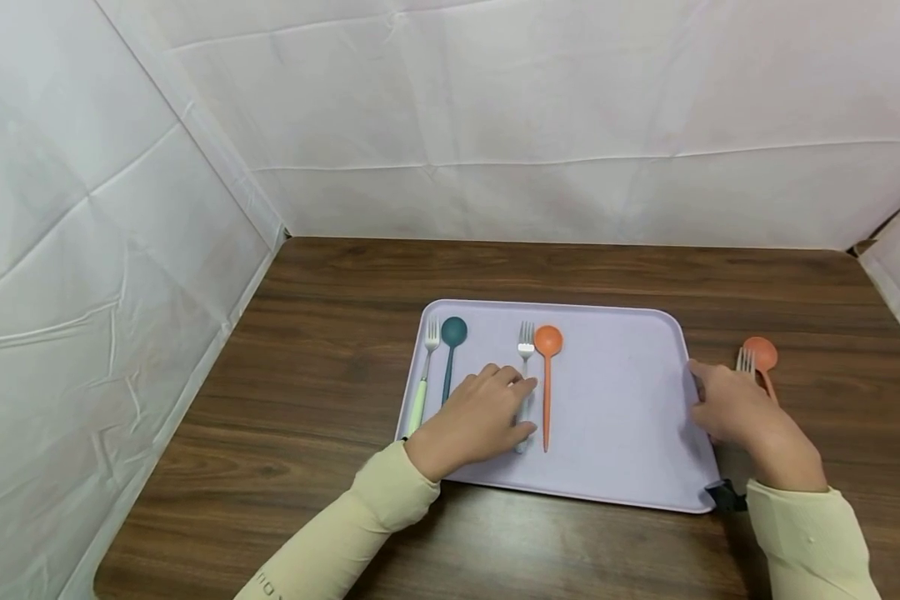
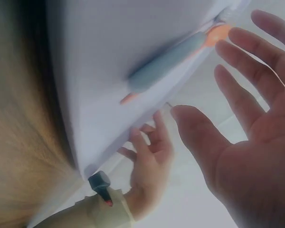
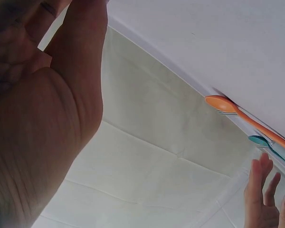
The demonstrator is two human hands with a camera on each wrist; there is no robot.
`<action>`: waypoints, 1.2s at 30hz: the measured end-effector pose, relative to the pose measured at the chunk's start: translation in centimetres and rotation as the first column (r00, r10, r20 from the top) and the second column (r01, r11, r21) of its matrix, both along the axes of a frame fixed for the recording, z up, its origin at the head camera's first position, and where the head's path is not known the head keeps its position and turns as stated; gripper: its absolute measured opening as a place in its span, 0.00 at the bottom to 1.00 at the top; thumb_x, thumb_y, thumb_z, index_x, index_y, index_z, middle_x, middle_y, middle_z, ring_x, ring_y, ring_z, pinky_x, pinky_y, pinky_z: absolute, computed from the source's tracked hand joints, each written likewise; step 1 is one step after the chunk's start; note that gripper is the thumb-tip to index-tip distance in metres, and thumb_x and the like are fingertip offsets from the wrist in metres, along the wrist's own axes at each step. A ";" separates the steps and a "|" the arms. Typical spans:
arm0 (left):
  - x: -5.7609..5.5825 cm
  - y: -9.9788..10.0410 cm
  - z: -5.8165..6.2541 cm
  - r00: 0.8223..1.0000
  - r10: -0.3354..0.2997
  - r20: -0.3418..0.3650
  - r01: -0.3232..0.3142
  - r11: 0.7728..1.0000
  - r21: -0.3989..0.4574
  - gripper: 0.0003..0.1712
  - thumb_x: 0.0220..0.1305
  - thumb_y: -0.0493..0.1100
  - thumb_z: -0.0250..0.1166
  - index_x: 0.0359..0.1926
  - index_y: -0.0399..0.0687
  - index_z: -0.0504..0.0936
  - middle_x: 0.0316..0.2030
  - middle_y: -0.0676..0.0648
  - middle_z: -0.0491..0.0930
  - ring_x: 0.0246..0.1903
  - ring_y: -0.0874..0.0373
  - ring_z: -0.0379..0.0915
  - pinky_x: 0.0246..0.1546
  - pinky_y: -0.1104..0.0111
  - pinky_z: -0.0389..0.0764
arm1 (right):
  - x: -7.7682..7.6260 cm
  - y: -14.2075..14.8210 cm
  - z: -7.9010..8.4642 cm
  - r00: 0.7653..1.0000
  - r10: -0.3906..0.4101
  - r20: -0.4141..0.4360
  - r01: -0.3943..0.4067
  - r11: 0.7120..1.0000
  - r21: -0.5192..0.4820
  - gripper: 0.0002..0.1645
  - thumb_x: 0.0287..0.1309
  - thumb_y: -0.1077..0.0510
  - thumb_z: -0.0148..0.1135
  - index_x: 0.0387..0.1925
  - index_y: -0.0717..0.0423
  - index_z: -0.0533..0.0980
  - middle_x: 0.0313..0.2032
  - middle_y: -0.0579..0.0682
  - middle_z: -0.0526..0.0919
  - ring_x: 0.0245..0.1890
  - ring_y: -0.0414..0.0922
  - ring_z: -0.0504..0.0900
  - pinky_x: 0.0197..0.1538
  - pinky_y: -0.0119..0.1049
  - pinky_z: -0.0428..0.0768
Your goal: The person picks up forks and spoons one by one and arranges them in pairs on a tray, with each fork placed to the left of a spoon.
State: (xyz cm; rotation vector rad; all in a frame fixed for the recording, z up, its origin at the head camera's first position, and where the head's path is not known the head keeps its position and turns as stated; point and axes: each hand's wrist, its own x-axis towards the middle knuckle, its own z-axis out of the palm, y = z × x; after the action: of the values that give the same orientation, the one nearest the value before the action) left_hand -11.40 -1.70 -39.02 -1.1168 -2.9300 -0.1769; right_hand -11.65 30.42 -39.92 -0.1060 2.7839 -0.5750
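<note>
A pale lilac tray [image 1: 615, 400] lies on the table. On it, from left to right, are a fork with a light green handle [image 1: 417, 407], a dark teal spoon [image 1: 454, 332], a fork with a blue-grey handle [image 2: 168, 61] and an orange spoon [image 1: 548, 342]. My left hand [image 1: 480, 421] hovers over the blue-grey fork, fingers spread and holding nothing. At the tray's right edge is my right hand [image 1: 742, 417], its fingers loosely bent with nothing visible in them. Beyond it lie another fork [image 1: 746, 360] and an orange spoon [image 1: 762, 353], their handles mostly hidden by the hand.
The dark wood table [image 1: 270, 433] extends around the tray. White sheeting [image 1: 495, 125] stands behind the table, with more along the left and right sides. A black device [image 1: 727, 497] is at my right wrist, close to the tray's front right corner.
</note>
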 end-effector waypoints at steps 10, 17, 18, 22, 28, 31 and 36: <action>-0.4 -2.3 0.5 0.996 0.076 0.039 -0.079 0.993 0.088 0.29 0.58 0.53 0.63 0.57 0.45 0.75 0.48 0.46 0.76 0.44 0.53 0.72 0.41 0.63 0.75 | 0.0 0.2 -0.1 1.000 0.005 -0.010 -0.005 1.000 0.006 0.39 0.41 0.69 0.52 0.59 0.82 0.56 0.28 0.66 0.73 0.13 0.43 0.73 0.16 0.37 0.70; -1.0 -3.9 0.5 0.989 0.131 0.067 -0.138 0.986 0.096 0.29 0.58 0.53 0.63 0.58 0.43 0.75 0.46 0.45 0.76 0.43 0.53 0.72 0.43 0.62 0.74 | 0.1 0.2 0.0 1.000 -0.003 0.006 0.003 1.000 0.004 0.39 0.42 0.69 0.52 0.59 0.82 0.55 0.26 0.63 0.73 0.12 0.42 0.72 0.16 0.38 0.70; -1.1 -4.1 0.5 0.988 0.135 0.069 -0.142 0.985 0.097 0.30 0.58 0.53 0.63 0.58 0.43 0.75 0.46 0.45 0.76 0.43 0.53 0.72 0.43 0.62 0.74 | 0.1 0.2 0.1 1.000 -0.005 0.009 0.005 1.000 0.004 0.39 0.43 0.69 0.52 0.59 0.82 0.55 0.26 0.62 0.73 0.12 0.42 0.72 0.16 0.38 0.70; -1.3 -4.8 0.5 0.987 0.148 0.069 -0.155 0.982 0.106 0.30 0.58 0.53 0.63 0.57 0.42 0.75 0.45 0.44 0.77 0.43 0.54 0.73 0.43 0.61 0.74 | 0.1 0.2 0.0 1.000 -0.007 0.016 0.007 1.000 0.004 0.40 0.43 0.69 0.52 0.59 0.82 0.55 0.26 0.63 0.73 0.12 0.42 0.72 0.16 0.38 0.71; -1.6 -6.2 0.9 0.973 0.202 0.111 -0.218 0.965 0.149 0.29 0.58 0.51 0.64 0.58 0.41 0.74 0.48 0.41 0.76 0.45 0.51 0.75 0.43 0.59 0.75 | 0.0 0.2 -0.1 1.000 0.002 0.000 -0.002 1.000 0.004 0.39 0.42 0.69 0.53 0.59 0.82 0.56 0.25 0.62 0.73 0.13 0.43 0.73 0.16 0.38 0.70; -1.9 -7.1 1.1 0.957 0.255 0.138 -0.278 0.942 0.187 0.29 0.59 0.50 0.63 0.58 0.40 0.74 0.49 0.40 0.76 0.44 0.51 0.76 0.42 0.59 0.76 | 0.0 0.1 0.0 1.000 -0.006 0.004 0.006 1.000 -0.003 0.40 0.42 0.69 0.53 0.59 0.82 0.56 0.24 0.60 0.73 0.12 0.43 0.72 0.16 0.38 0.70; -2.6 -8.6 0.8 0.930 0.341 0.139 -0.366 0.902 0.231 0.27 0.58 0.47 0.64 0.56 0.39 0.75 0.44 0.39 0.77 0.35 0.52 0.75 0.34 0.60 0.77 | 0.0 0.0 0.0 1.000 -0.013 0.013 0.013 1.000 -0.004 0.39 0.42 0.69 0.52 0.59 0.82 0.55 0.24 0.60 0.73 0.11 0.42 0.72 0.16 0.38 0.70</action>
State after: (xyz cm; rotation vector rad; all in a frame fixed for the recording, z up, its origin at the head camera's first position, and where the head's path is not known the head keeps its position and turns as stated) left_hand -14.01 -10.26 -38.18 -0.5434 -3.0131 -0.5945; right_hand -11.65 30.40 -39.92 -0.0849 2.7730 -0.5832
